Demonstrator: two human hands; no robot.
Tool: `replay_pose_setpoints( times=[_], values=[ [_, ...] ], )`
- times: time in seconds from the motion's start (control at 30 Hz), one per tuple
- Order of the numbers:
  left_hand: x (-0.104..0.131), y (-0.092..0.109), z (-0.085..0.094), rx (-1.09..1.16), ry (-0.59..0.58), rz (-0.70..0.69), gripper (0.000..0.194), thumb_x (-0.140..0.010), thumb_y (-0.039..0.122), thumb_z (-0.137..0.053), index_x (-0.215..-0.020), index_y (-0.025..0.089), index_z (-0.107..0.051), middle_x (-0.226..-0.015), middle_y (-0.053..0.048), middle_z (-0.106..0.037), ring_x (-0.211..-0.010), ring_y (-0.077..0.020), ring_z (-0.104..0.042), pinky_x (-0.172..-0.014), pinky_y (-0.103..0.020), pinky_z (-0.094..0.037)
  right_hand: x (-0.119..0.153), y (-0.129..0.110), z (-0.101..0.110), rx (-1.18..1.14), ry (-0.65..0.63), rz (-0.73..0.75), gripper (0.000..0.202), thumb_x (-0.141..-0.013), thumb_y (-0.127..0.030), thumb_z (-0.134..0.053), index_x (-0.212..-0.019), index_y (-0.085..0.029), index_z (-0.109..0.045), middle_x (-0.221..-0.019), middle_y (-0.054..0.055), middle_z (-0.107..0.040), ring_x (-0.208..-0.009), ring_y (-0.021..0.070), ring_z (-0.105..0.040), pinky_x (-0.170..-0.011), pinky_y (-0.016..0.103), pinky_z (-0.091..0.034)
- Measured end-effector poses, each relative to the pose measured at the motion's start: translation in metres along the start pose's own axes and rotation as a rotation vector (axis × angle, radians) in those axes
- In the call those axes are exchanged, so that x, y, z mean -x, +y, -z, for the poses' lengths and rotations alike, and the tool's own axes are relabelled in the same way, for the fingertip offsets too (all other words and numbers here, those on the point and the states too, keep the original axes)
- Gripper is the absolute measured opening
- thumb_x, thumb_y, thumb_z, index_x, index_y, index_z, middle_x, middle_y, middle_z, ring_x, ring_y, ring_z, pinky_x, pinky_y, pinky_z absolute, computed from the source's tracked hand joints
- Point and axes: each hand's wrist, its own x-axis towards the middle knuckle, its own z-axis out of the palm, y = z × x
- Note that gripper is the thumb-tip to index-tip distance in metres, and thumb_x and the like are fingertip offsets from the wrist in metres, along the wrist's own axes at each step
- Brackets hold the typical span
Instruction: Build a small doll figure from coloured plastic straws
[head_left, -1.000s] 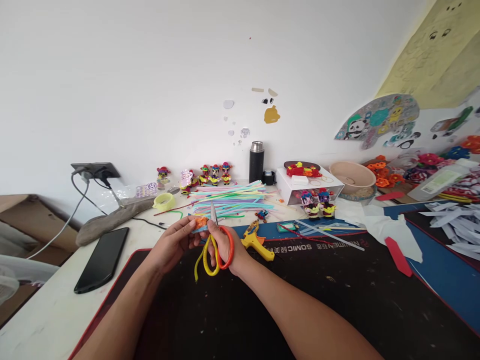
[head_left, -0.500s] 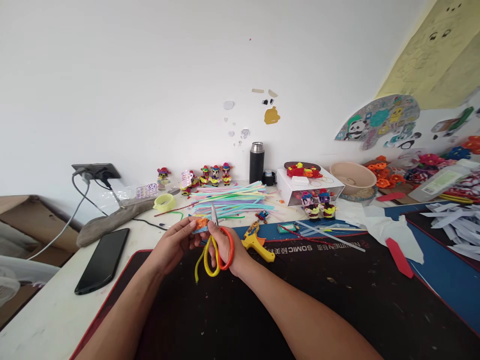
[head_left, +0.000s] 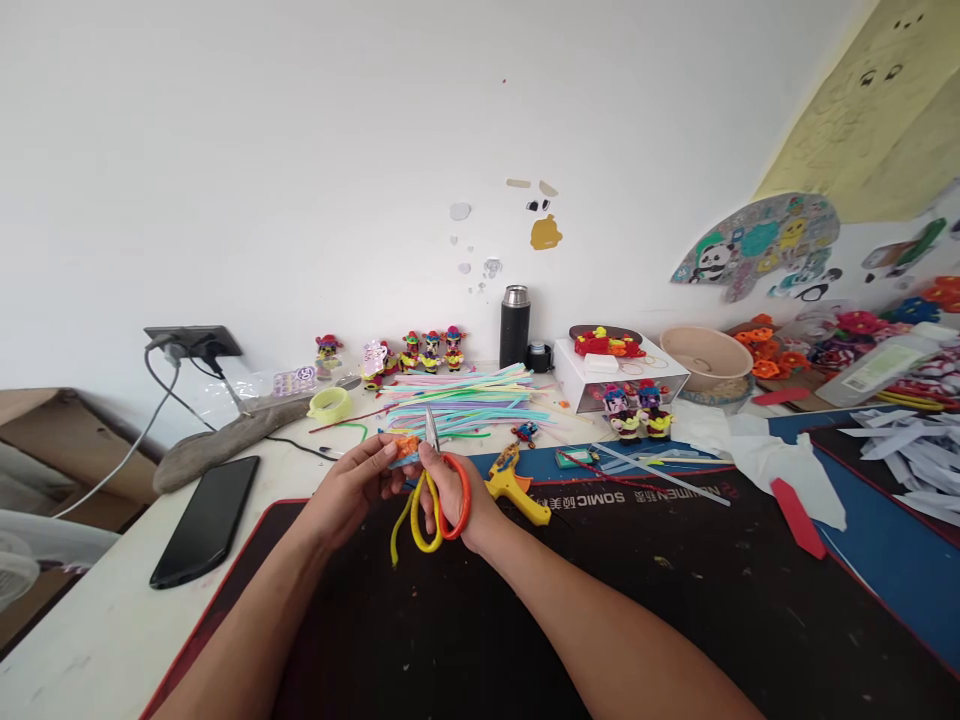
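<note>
My left hand (head_left: 366, 478) is closed, pinching a small orange and blue fuzzy piece (head_left: 406, 449) between thumb and fingers. My right hand (head_left: 445, 492) is wrapped round a pair of scissors (head_left: 459, 495), its metal blades pointing up and away beside the piece. One handle loop is orange-red; a yellow loop (head_left: 427, 548) hangs next to it, and a loose yellow strand (head_left: 394, 545) dangles below the fingers. My right thumb lies close to the orange end. Whether the blades are parted, I cannot tell. Both hands are held together above the black desk mat (head_left: 480, 620).
A yellow glue gun (head_left: 517, 490) lies just right of my right hand. Behind are pastel pipe cleaners (head_left: 465, 400), small figures (head_left: 431, 352), a black thermos (head_left: 514, 328) and a white box (head_left: 592, 385). A phone (head_left: 206, 522) lies left, paper strips (head_left: 907, 460) right.
Both hands keep their grips and have barely moved. The scissors blades have shifted very slightly to the right, and the view has moved a touch.
</note>
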Motion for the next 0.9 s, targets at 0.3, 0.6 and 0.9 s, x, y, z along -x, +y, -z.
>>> replay_pose_setpoints(
  times=[0.3, 0.6, 0.9],
  values=[
    [0.0007, 0.0007, -0.0015, -0.004, 0.016, 0.002, 0.029, -0.083, 0.039, -0.087, -0.095, 0.015, -0.075, -0.079, -0.006, -0.072, -0.062, -0.0129, -0.059, -0.061, -0.023, -0.051, 0.0015, -0.0015, -0.0010, 0.017, 0.010, 0.005, 0.071, -0.086, -0.088, -0.054, -0.084, -0.018, -0.065, -0.044, -0.005, -0.052, -0.030, 0.0120, -0.048, -0.033, 0.023, -0.032],
    [0.0006, -0.0007, -0.0017, -0.024, 0.024, -0.005, 0.028, -0.083, 0.039, -0.088, -0.096, 0.017, -0.077, -0.079, -0.005, -0.071, -0.063, -0.0131, -0.058, -0.059, -0.023, -0.048, 0.0017, -0.0019, -0.0004, 0.044, 0.025, 0.013, 0.070, -0.089, -0.087, -0.051, -0.083, -0.019, -0.064, -0.043, -0.005, -0.051, -0.031, 0.0122, -0.048, -0.035, 0.023, -0.035],
    [0.0005, 0.0005, -0.0026, 0.015, 0.043, 0.018, 0.031, -0.080, 0.041, -0.090, -0.091, 0.015, -0.076, -0.076, -0.004, -0.070, -0.063, -0.0118, -0.059, -0.058, -0.020, -0.049, 0.0020, 0.0005, -0.0009, 0.035, -0.003, -0.002, 0.071, -0.087, -0.088, -0.053, -0.086, -0.019, -0.065, -0.045, -0.006, -0.053, -0.031, 0.0125, -0.049, -0.034, 0.024, -0.034]
  ],
)
